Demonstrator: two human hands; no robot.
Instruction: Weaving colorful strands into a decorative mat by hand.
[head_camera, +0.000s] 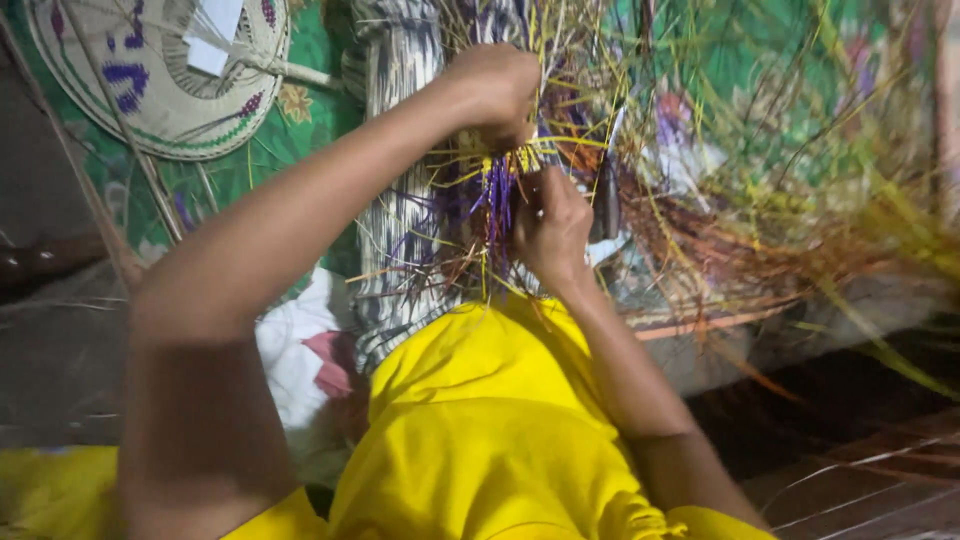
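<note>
My left hand (493, 88) is closed over a half-woven piece of yellow, purple and natural straw strips (480, 185), pressing on its top. My right hand (550, 228) sits just below and to the right, fingers pinched on the purple and yellow strands. Loose strip ends stick out in all directions around both hands. The woven piece rests above my lap, which is covered in yellow cloth (480, 420). The fingertips of both hands are partly hidden by the strands.
A finished round woven fan (150, 75) with purple and green marks lies at the top left on a green patterned cloth (300, 130). A striped fabric (400, 60) hangs behind the work. A tangle of loose yellow and brown strips (780, 200) spreads to the right.
</note>
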